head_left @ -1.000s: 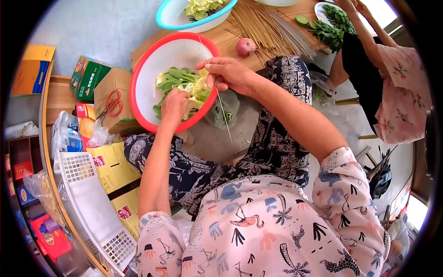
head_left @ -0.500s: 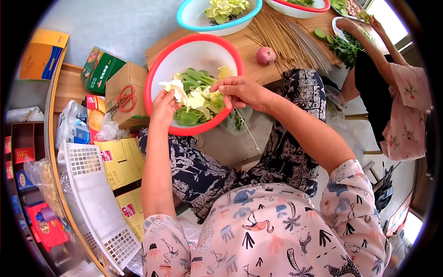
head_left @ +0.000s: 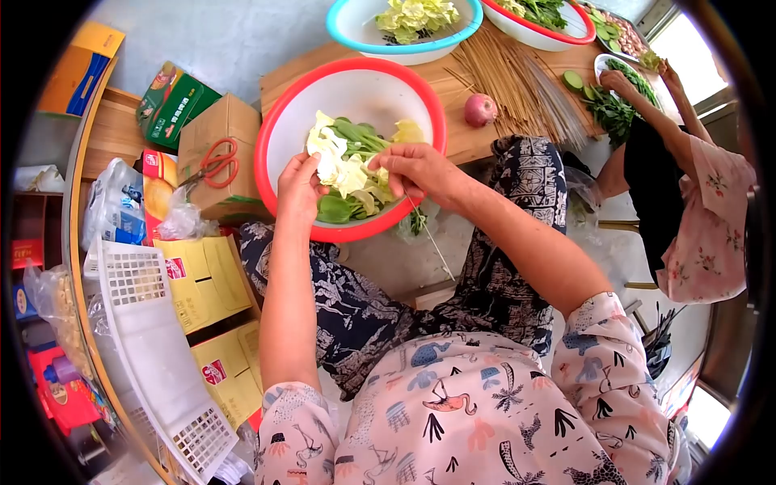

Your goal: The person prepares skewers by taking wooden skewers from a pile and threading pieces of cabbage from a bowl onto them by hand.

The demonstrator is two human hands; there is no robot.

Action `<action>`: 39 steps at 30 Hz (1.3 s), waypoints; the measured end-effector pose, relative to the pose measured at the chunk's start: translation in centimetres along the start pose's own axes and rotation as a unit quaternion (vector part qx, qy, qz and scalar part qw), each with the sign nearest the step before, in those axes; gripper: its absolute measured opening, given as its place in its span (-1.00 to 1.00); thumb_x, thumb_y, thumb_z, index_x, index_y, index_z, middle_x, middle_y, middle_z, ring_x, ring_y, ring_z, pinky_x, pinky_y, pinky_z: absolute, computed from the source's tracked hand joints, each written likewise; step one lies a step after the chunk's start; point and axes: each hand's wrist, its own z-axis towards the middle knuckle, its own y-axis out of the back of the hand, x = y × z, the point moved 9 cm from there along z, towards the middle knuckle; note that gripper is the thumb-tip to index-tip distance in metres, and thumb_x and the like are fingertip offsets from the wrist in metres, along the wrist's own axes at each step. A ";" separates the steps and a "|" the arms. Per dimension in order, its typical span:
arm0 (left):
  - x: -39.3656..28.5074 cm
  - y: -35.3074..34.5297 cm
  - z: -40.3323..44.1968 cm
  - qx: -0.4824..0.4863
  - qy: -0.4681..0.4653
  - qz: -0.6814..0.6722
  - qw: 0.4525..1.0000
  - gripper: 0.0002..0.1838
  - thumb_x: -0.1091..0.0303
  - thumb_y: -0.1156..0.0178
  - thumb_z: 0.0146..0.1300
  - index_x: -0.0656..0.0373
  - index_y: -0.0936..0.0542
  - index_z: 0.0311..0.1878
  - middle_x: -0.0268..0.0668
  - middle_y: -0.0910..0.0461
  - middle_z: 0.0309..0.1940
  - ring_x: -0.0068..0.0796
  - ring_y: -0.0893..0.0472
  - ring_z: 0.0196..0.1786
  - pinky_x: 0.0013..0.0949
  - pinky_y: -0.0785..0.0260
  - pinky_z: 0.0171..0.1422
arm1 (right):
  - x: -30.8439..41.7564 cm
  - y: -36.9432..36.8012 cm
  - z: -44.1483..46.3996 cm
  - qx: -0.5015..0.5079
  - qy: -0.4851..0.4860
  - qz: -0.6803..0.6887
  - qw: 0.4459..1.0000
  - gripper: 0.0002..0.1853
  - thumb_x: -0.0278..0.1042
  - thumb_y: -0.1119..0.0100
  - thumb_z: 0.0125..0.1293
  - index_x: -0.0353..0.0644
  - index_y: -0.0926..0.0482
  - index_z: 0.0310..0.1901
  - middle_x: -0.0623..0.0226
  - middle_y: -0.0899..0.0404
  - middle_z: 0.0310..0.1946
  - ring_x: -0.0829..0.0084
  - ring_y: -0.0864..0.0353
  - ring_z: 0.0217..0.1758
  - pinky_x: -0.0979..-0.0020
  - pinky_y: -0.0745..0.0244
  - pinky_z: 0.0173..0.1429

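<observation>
Pale yellow-green cabbage leaves [head_left: 330, 153] are pinched in my left hand [head_left: 301, 187], over the left part of a white basin with a red rim [head_left: 271, 129]. My right hand [head_left: 420, 171] is closed around a thin wooden skewer [head_left: 439, 250], whose long end points down toward my lap. Whether the skewer's other end passes through the leaves is hard to see behind my fingers. Inside the basin lie green leafy vegetables [head_left: 335, 208] and more pale leaves, just below both hands.
Many loose skewers [head_left: 517, 89] and a red onion [head_left: 480, 110] lie on the wooden table [head_left: 299, 77]. Behind are a blue-rimmed basin [head_left: 343, 36] and another red-rimmed basin [head_left: 537, 36]. Orange-handled scissors [head_left: 218, 166] stick by a carton [head_left: 230, 121]. A co-worker's hands [head_left: 618, 83] handle vegetables at right.
The view has shifted slightly, so the basins and table sit a little further right. Both hands keep their grip, with the pale leaves still between them.
</observation>
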 end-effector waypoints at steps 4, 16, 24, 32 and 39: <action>-1.0 -2.0 -1.1 0.038 -0.034 0.073 0.996 -0.82 0.31 -0.16 0.26 0.17 -0.50 -0.14 -0.45 -0.56 -0.40 -0.73 -0.50 -0.45 -0.67 -0.24 -0.52 | 1.1 2.6 1.3 -0.084 0.042 0.008 0.995 -0.77 -0.28 -0.03 0.37 -0.24 -0.49 -0.08 0.49 -0.40 -0.67 0.72 -0.19 -0.73 0.65 -0.02 -0.64; -1.3 -4.5 -2.9 0.105 -0.058 0.190 0.974 -0.87 0.42 -0.15 0.22 0.27 -0.55 -0.22 -0.42 -0.60 -0.42 -0.78 -0.51 -0.44 -0.68 -0.29 -0.42 | 1.2 1.9 2.3 -0.103 0.088 -0.097 0.986 -0.79 -0.37 -0.23 0.22 -0.30 -0.51 -0.19 0.44 -0.43 -0.69 0.67 -0.34 -0.70 0.56 -0.14 -0.66; -1.0 -2.5 -2.5 0.111 -0.051 0.169 0.978 -0.91 0.49 -0.16 0.21 0.31 -0.54 -0.25 -0.38 -0.60 -0.41 -0.74 -0.53 -0.40 -0.64 -0.37 -0.32 | 2.7 5.0 1.4 -0.180 0.118 -0.080 0.973 -0.87 -0.36 -0.17 0.28 -0.25 -0.57 -0.28 0.53 -0.36 -0.71 0.73 -0.25 -0.71 0.62 -0.05 -0.66; -1.9 -3.4 -3.8 0.133 -0.077 0.063 0.986 -0.86 0.47 -0.11 0.28 0.28 -0.50 -0.14 -0.36 -0.58 -0.26 -0.71 -0.54 -0.26 -0.60 -0.39 -0.17 | -0.9 1.6 1.0 -0.027 -0.015 0.097 0.995 -0.76 -0.23 -0.18 0.27 -0.25 -0.51 -0.38 0.44 -0.40 -0.75 0.64 -0.20 -0.80 0.60 -0.03 -0.69; -1.8 -5.3 -4.2 0.165 -0.109 0.085 0.976 -0.85 0.47 -0.10 0.30 0.28 -0.50 -0.10 -0.36 -0.58 -0.25 -0.69 -0.54 -0.24 -0.59 -0.40 -0.14 | -1.7 -0.9 1.0 0.037 -0.037 0.110 0.993 -0.76 -0.19 -0.27 0.21 -0.16 -0.49 -0.29 0.48 -0.44 -0.66 0.66 -0.26 -0.70 0.65 -0.11 -0.59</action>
